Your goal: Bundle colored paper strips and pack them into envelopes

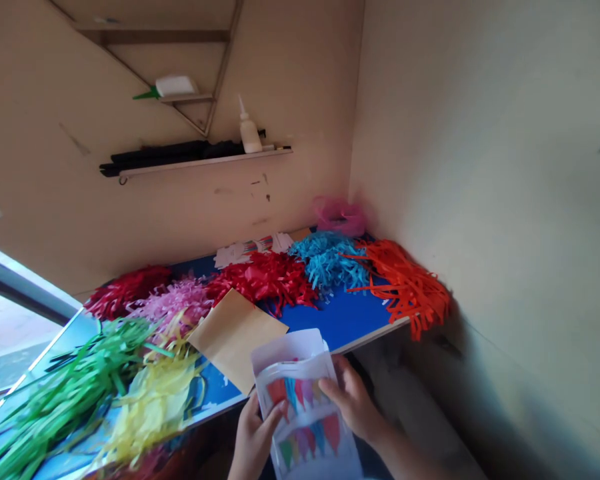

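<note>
A white packet printed with two rows of colourful tassels is held up in front of me, past the table's front edge. Its upper end looks like a raised pale flap. My left hand grips its left side, the thumb lying over the printed front. On the opposite side my right hand pinches the edge, thumb in front and fingers behind. Just behind the packet, a tan paper envelope or sheet lies on the blue table. What is inside the packet cannot be seen.
Tissue-paper fringe lies along the table: green, yellow, pink, red, blue and orange. Printed cards and a pink plastic bag sit at the back. A wall shelf holds a glue bottle.
</note>
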`<act>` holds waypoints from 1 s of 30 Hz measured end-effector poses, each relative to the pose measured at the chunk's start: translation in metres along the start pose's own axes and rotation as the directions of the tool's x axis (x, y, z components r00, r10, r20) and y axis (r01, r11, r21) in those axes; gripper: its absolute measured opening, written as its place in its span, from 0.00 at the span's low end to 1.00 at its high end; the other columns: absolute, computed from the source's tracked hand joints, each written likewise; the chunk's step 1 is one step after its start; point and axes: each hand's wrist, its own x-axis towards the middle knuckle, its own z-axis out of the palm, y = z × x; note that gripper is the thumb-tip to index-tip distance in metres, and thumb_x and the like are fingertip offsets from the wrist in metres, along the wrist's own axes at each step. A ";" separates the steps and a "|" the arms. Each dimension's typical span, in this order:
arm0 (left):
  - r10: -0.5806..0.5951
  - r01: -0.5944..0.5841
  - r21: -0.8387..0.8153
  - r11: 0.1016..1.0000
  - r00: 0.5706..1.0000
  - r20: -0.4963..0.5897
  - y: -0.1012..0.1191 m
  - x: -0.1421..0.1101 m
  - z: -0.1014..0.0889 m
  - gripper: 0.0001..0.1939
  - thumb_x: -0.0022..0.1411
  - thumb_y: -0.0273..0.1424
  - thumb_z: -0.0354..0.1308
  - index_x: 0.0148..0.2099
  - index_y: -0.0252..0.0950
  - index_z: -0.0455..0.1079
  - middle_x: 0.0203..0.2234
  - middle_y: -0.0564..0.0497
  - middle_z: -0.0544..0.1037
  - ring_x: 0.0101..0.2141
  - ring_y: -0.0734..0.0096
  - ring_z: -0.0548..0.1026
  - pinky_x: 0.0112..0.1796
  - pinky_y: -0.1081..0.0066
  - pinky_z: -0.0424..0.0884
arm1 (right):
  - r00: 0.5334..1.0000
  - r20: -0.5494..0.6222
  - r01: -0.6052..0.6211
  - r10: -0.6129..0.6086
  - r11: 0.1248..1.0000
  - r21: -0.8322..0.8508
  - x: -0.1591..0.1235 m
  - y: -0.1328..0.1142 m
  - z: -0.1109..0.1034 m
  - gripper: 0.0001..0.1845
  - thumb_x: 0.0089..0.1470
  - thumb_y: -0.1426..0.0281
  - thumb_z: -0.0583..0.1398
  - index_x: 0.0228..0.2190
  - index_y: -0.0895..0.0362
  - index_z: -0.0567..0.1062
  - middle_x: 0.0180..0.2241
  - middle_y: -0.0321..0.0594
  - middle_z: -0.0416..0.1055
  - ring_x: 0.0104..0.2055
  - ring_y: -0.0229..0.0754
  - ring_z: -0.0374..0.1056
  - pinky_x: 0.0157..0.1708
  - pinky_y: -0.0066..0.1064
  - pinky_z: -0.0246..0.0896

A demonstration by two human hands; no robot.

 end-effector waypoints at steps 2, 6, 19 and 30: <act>-0.007 0.007 -0.006 1.000 0.999 0.043 -0.002 0.004 0.000 0.23 0.44 0.44 0.71 0.39 0.33 0.77 0.33 0.44 0.83 0.34 0.54 0.79 0.34 0.66 0.76 | 1.000 0.008 0.011 -0.011 0.998 0.056 0.007 0.001 0.001 0.21 0.55 0.54 0.63 0.44 0.54 0.70 0.39 0.42 0.75 0.41 0.48 0.71 0.41 0.35 0.65; -0.070 0.071 -0.074 0.995 0.997 0.013 -0.004 0.005 0.004 0.24 0.46 0.44 0.70 0.42 0.34 0.76 0.35 0.45 0.82 0.35 0.54 0.79 0.37 0.64 0.76 | 0.995 -0.097 -0.021 0.026 0.998 0.053 0.013 0.012 0.005 0.17 0.58 0.56 0.60 0.44 0.53 0.70 0.44 0.43 0.75 0.45 0.48 0.71 0.46 0.36 0.64; 0.223 -0.240 -0.264 0.934 0.970 -0.094 0.016 0.012 0.002 0.24 0.53 0.33 0.69 0.52 0.44 0.70 0.42 0.50 0.80 0.43 0.64 0.78 0.43 0.71 0.75 | 0.998 -0.042 -0.046 0.049 0.996 0.074 0.011 0.008 -0.014 0.27 0.59 0.56 0.61 0.56 0.48 0.63 0.54 0.45 0.70 0.56 0.50 0.66 0.56 0.40 0.60; 0.304 -0.305 0.032 0.952 0.929 -0.213 0.013 0.010 -0.018 0.14 0.52 0.40 0.68 0.37 0.36 0.77 0.33 0.48 0.81 0.34 0.65 0.79 0.36 0.74 0.76 | 0.996 0.087 0.008 -0.014 0.998 0.066 0.024 -0.001 -0.021 0.16 0.54 0.66 0.63 0.45 0.50 0.70 0.50 0.41 0.66 0.41 0.41 0.67 0.43 0.31 0.62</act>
